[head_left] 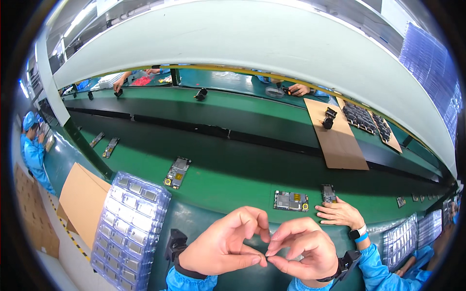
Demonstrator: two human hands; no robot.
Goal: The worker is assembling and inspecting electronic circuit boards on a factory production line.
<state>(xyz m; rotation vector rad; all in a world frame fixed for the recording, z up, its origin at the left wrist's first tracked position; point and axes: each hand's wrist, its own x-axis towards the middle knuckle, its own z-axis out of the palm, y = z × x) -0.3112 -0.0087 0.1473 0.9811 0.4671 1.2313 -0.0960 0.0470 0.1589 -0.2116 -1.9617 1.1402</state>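
My left hand (pixel 222 243) and my right hand (pixel 307 252) meet fingertip to fingertip over the near edge of the bench. Both have curled fingers, with the thumbs brought in toward the fingers. Between the tips is a tiny dark speck, too small to name. Just beyond my hands a circuit board (pixel 291 201) lies flat on the green belt (pixel 233 186). A neighbour's hand (pixel 340 213) reaches in from the right, with its fingers by a second circuit board (pixel 328 193).
Stacked clear plastic trays (pixel 131 228) stand at my left beside brown cardboard (pixel 83 203). More boards sit along the belt, one circuit board (pixel 177 172) at mid-left. A cardboard sheet (pixel 337 140) carries black parts. A pale overhead panel (pixel 242 36) spans above; co-workers' hands show beyond.
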